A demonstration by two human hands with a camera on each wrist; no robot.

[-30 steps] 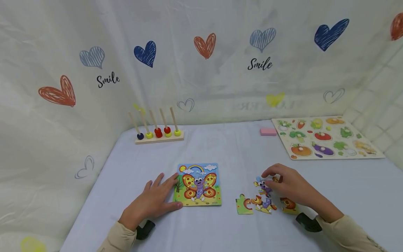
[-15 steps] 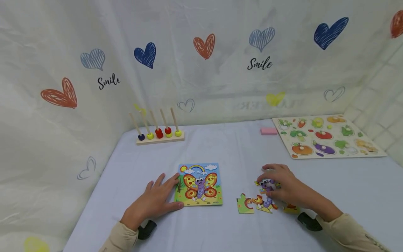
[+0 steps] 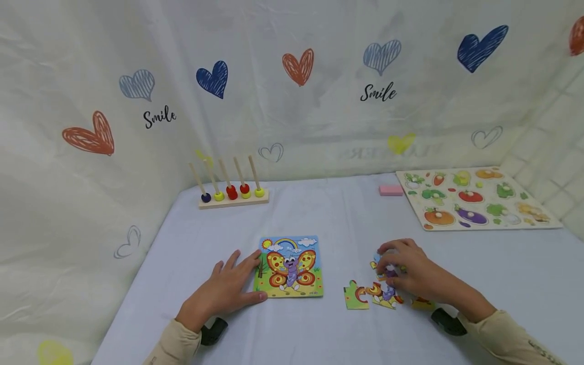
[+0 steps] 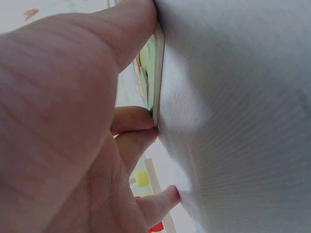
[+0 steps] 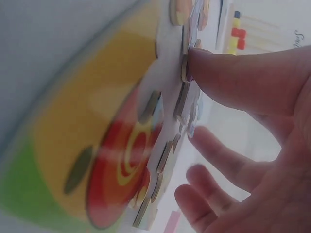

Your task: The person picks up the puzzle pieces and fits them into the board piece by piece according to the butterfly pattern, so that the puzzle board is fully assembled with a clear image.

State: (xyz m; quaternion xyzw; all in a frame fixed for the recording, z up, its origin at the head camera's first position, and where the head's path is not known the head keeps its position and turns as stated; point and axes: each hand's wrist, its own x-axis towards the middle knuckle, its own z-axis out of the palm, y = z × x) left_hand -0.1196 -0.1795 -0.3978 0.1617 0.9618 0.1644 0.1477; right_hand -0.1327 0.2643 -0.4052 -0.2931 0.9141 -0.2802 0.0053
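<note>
In the head view my left hand (image 3: 223,291) has its fingers spread at the left side of the butterfly puzzle board (image 3: 291,268), thumb on the near corner and fingertips along the edge. To its right, my right hand (image 3: 412,271) is over several loose wooden puzzle pieces. Its thumb (image 5: 204,68) and index fingertip pinch a flat butterfly puzzle piece (image 3: 375,264), largely hidden by the hand. Near it lie a green corner piece (image 3: 355,295), a butterfly-body piece (image 3: 385,296) and a corner piece (image 3: 423,304) partly under the hand. That corner piece looms large in the right wrist view.
A bead-counting rack (image 3: 234,198) with wooden pegs stands at the back left. Toward the back right lie a pink eraser-like block (image 3: 391,190) and a vegetable knob puzzle (image 3: 474,200). White cloth (image 3: 292,334) covers the table, and a heart-printed curtain (image 3: 337,116) hangs behind.
My right hand has shifted slightly left over the upper pieces, and its fingers now cover more of the butterfly's face. My left hand stays at the board's edge.
</note>
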